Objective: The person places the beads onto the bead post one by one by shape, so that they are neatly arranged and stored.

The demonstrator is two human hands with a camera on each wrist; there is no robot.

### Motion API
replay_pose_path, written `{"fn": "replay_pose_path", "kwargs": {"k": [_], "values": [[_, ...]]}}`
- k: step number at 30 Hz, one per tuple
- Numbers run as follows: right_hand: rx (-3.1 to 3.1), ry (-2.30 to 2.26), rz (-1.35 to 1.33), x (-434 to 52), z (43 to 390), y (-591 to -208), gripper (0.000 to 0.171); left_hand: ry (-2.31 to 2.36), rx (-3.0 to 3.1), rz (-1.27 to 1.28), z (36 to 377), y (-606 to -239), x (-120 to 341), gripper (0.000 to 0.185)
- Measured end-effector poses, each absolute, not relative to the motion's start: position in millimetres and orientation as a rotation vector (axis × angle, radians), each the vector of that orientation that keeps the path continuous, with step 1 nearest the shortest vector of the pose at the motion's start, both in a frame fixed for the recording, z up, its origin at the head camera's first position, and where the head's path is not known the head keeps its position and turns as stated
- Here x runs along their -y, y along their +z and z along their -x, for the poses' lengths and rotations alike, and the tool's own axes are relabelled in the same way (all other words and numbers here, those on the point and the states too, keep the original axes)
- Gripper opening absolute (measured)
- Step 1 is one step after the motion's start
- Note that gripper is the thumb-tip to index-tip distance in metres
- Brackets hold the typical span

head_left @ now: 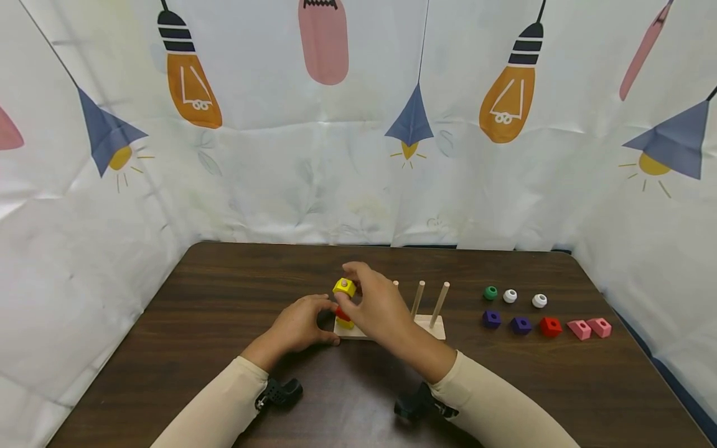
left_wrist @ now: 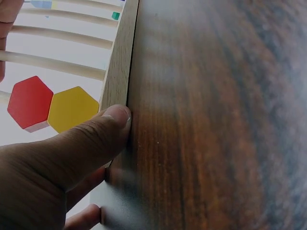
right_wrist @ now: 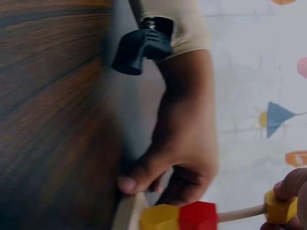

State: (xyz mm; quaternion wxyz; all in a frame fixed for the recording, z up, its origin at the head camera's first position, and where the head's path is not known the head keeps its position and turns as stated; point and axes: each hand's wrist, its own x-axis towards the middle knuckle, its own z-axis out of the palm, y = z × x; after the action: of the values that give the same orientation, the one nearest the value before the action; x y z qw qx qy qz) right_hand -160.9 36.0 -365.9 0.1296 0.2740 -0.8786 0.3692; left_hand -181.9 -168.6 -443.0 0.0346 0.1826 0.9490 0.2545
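Observation:
My right hand (head_left: 385,308) pinches a yellow hexagonal bead (head_left: 344,287) between thumb and fingers. That bead sits at the top of the leftmost peg, whose tip shows in its hole; the peg (right_wrist: 242,213) runs down from it. Lower on this peg are a red hexagonal bead (left_wrist: 29,103) and, beneath it against the base, another yellow hexagonal bead (left_wrist: 73,109). My left hand (head_left: 299,322) grips the left end of the wooden peg board (head_left: 353,333), thumb (left_wrist: 105,129) on its front edge. The right hand hides part of the board.
Bare pegs (head_left: 440,303) stand on the board's right part. Farther right lie a green bead (head_left: 490,292), two white beads (head_left: 510,296), two dark-blue cubes (head_left: 521,325), a red bead (head_left: 551,326) and two pink beads (head_left: 579,330). A printed cloth (head_left: 336,205) hangs behind the table.

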Motion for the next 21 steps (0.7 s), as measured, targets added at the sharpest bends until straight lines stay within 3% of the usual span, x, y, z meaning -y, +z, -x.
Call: {"fn": "replay_pose_path", "kwargs": {"k": [11, 21], "values": [[2.455, 1.306, -0.724, -34, 162, -389, 0.090, 0.779, -2.919, -0.557, 181, -441, 168, 0.049], [2.442, 1.427, -0.661, -32, 162, -409, 0.107, 0.779, -2.920, -0.564, 182, -442, 168, 0.046]]}}
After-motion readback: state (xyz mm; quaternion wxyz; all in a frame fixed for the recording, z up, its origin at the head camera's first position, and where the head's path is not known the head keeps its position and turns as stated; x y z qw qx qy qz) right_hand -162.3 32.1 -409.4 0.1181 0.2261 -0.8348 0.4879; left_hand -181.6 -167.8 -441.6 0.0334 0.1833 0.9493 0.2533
